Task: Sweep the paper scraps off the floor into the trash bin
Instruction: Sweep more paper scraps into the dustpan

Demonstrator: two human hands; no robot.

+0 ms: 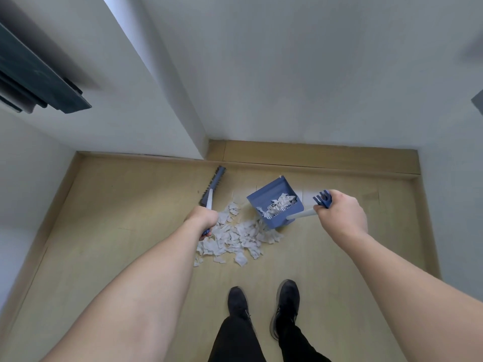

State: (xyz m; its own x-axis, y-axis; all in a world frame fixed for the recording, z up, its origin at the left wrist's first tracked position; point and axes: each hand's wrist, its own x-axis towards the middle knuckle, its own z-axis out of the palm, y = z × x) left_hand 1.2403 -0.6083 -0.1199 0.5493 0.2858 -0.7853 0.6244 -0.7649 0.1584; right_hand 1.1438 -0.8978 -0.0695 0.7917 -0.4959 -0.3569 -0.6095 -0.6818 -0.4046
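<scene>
The greatest risk is judged to lie with the dustpan (274, 202), which is held by its long handle in the closed fingers of the right hand (339, 215): it is tilted and already loaded with paper, so a further tip could spill that load back onto the floor (117, 244). Most paper scraps (235, 239) are heaped between the hands, just below the pan's mouth; a hard stroke of the broom (213, 186), gripped in the left hand (202, 218) with its head beyond that hand, could scatter them. The floor is pale wood with a raised border, enclosed by white walls (287, 74). No trash bin is seen.
</scene>
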